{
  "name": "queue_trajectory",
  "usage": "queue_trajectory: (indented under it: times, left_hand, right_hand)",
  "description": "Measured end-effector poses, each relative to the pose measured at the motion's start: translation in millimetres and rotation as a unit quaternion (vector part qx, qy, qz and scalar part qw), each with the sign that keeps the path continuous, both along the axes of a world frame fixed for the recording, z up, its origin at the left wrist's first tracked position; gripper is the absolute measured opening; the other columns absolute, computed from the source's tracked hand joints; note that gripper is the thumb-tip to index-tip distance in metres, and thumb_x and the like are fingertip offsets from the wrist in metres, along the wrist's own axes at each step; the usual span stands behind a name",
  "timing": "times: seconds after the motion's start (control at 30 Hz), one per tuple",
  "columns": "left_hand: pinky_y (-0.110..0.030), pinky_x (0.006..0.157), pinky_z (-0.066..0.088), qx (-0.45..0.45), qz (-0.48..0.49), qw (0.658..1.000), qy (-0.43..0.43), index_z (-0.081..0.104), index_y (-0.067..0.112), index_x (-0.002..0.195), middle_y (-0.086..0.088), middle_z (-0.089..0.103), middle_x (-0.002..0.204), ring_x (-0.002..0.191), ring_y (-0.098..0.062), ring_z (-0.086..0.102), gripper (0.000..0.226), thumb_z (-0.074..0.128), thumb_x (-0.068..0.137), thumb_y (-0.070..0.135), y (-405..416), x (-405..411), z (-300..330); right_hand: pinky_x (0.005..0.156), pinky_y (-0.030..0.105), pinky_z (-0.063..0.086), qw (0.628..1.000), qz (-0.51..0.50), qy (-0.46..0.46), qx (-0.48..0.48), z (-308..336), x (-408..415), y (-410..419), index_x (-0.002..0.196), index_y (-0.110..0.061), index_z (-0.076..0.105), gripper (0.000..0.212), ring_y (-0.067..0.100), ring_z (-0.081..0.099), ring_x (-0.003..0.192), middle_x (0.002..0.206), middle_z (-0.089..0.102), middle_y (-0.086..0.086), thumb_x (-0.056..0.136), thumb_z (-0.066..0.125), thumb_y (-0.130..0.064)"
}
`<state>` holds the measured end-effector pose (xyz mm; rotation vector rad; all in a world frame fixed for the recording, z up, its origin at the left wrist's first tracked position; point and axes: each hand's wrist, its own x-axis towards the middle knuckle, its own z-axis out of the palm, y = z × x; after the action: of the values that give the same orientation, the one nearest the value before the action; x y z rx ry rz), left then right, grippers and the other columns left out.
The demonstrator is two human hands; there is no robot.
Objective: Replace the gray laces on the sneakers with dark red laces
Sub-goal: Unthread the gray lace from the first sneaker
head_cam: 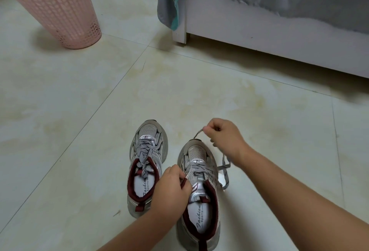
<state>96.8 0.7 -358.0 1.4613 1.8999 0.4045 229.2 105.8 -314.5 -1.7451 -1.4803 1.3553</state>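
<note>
The floor [79, 90] was glossy tile; at eleven o'clock the basket [58, 11] looked perforated plastic; sneakers [148, 150] showed mesh, shiny silver trim, woven laces [225, 172].

Soft, even light; faint shadows; wide-angle bending at edges.

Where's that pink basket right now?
The pink basket stands on the floor at the head view's top left, left of the white bed frame, far beyond both sneakers.
</note>
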Motion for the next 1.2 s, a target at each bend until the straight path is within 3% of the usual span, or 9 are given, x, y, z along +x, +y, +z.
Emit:
queue_trajectory:
  times: [0.1, 0.2, 0.33, 0.5, 0.6, 0.73, 0.83, 1.03, 1.2]
  left_hand:
    - [-0.023, 0.078, 0.039, 0.008, -0.023, 1.0, 0.016, 0.047, 0.022, 0.104, 0.006, 0.049, 0.101, 0.091, -0.01, 0.049, 0.015, 0.049, 0.09, 0.027, 1, -1, 3]
    - [-0.021, 0.094, 0.033, 0.023, -0.082, 0.996, 0.021, 0.038, 0.028, 0.134, 0.005, 0.04, 0.122, 0.115, -0.01, 0.04, 0.04, 0.043, 0.094, 0.027, 8, 0, 5]
    - [-0.021, 0.103, 0.024, 0.023, -0.179, 0.983, 0.022, 0.046, 0.037, 0.131, 0.004, 0.03, 0.132, 0.123, -0.01, 0.025, 0.044, 0.039, 0.093, 0.015, 17, 5, 6]
    - [-0.004, 0.091, 0.015, 0.046, -0.186, 0.981, -0.036, 0.068, 0.024, 0.107, 0.006, 0.036, 0.125, 0.113, -0.002, 0.028, 0.04, 0.041, 0.088, 0.001, 17, 3, 3]
    - [-0.01, 0.09, 0.029, 0.053, -0.153, 0.985, -0.053, 0.072, 0.016, 0.092, 0.009, 0.043, 0.112, 0.111, -0.007, 0.042, 0.031, 0.046, 0.086, 0.0, 18, 0, 4]
    - [-0.015, 0.088, 0.037, 0.058, -0.086, 0.995, -0.015, 0.055, 0.019, 0.113, 0.01, 0.046, 0.108, 0.101, -0.005, 0.048, 0.025, 0.053, 0.089, 0.015, 19, 1, 3]
    - [-0.019, 0.082, 0.04, 0.017, -0.047, 0.999, 0.008, 0.053, 0.021, 0.11, 0.007, 0.046, 0.106, 0.092, -0.009, 0.05, 0.026, 0.059, 0.085, 0.022, 22, 2, 1]
    - [-0.021, 0.086, 0.044, 0.017, -0.039, 0.999, -0.011, 0.061, 0.018, 0.104, 0.007, 0.053, 0.096, 0.09, -0.008, 0.053, 0.026, 0.066, 0.079, 0.015, 25, -2, -2]
    - [-0.019, 0.086, 0.043, 0.029, -0.05, 0.998, 0.006, 0.063, 0.017, 0.107, 0.005, 0.06, 0.105, 0.093, -0.009, 0.055, 0.028, 0.062, 0.08, 0.012, 24, -4, -3]
  right_hand:
    - [0.061, 0.032, 0.044, 0.987, 0.105, -0.095, -0.08, 9, 18, 0, 0.059, -0.009, 0.054, 0.024, 0.023, 0.049, 0.056, 0.062, 0.058, 0.012, 0.083, 0.056, -0.008]
    - [0.046, 0.025, 0.04, 0.928, 0.24, -0.219, -0.181, 10, 30, -17, 0.064, -0.004, 0.059, 0.02, 0.025, 0.048, 0.048, 0.055, 0.059, 0.013, 0.081, 0.049, -0.01]
    - [0.047, 0.026, 0.042, 0.886, 0.272, -0.233, -0.296, 7, 35, -28, 0.068, -0.007, 0.061, 0.03, 0.029, 0.05, 0.053, 0.062, 0.056, 0.013, 0.089, 0.043, -0.02]
    - [0.07, 0.026, 0.048, 0.922, 0.185, -0.333, -0.072, -24, 32, -34, 0.073, -0.015, 0.063, 0.018, 0.029, 0.063, 0.082, 0.084, 0.068, 0.006, 0.079, 0.049, -0.004]
    - [0.063, 0.023, 0.044, 0.954, 0.168, -0.242, -0.06, -34, 22, -41, 0.062, -0.025, 0.053, 0.026, 0.021, 0.058, 0.074, 0.069, 0.058, -0.005, 0.079, 0.058, -0.007]
    - [0.069, 0.022, 0.042, 0.965, 0.147, -0.216, -0.037, -39, 17, -43, 0.065, -0.022, 0.058, 0.017, 0.013, 0.058, 0.077, 0.073, 0.06, -0.005, 0.079, 0.067, -0.019]
    - [0.068, 0.022, 0.041, 0.969, 0.125, -0.208, -0.036, -41, 15, -45, 0.057, -0.025, 0.052, 0.029, 0.013, 0.057, 0.074, 0.07, 0.058, -0.006, 0.08, 0.069, -0.022]
    - [0.065, 0.026, 0.041, 0.942, 0.17, -0.29, 0.008, -40, 2, -43, 0.075, -0.008, 0.068, 0.015, 0.024, 0.062, 0.081, 0.086, 0.07, 0.01, 0.081, 0.061, -0.02]
    - [0.064, 0.026, 0.036, 0.915, 0.227, -0.33, 0.05, -41, -4, -42, 0.083, -0.01, 0.063, 0.013, 0.029, 0.056, 0.083, 0.093, 0.066, 0.013, 0.083, 0.051, -0.016]
